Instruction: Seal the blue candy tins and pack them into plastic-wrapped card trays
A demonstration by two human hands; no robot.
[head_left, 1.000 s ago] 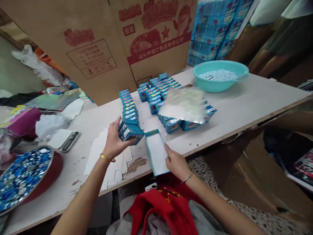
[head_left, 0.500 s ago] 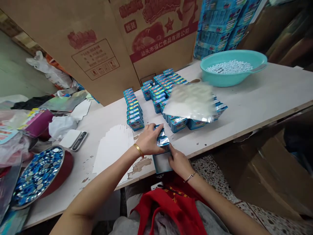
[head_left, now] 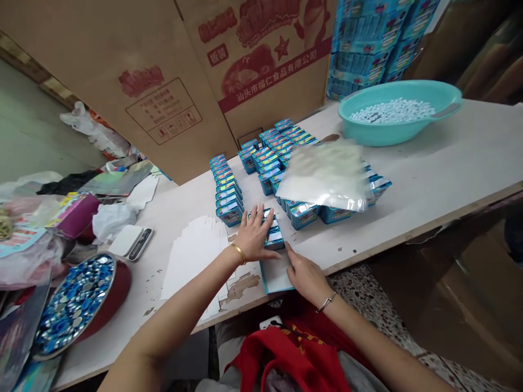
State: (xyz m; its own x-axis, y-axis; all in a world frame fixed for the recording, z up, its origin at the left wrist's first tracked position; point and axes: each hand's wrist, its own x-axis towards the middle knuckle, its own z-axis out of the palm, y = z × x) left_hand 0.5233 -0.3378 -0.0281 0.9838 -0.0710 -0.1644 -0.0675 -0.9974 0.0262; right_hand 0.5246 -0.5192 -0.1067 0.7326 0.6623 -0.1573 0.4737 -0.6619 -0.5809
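Observation:
My left hand point(head_left: 255, 238) lies with fingers spread over and beside a short row of small blue boxes point(head_left: 273, 237) with shiny tops. These boxes stand on a white card with a blue edge point(head_left: 274, 274), near the table's front edge. On the card's right side is my right hand point(head_left: 305, 274), its index finger stretched toward the nearest box's corner and its other fingers partly curled. Left of the card lies a pile of white cards point(head_left: 192, 258). Behind my left hand stands a line of matching blue boxes point(head_left: 229, 212).
Clear plastic sheets point(head_left: 322, 174) lie across more blue boxes point(head_left: 304, 215). A turquoise basin point(head_left: 384, 133) of small white pieces stands at right. At left are a red bowl point(head_left: 118, 288) of blue-and-silver pieces and a small scale point(head_left: 141, 243). A large carton point(head_left: 163, 54) stands behind.
My left hand has loosened from the blue boxes, its fingers now spread. My right hand stays beside the card. The whole view has shifted slightly.

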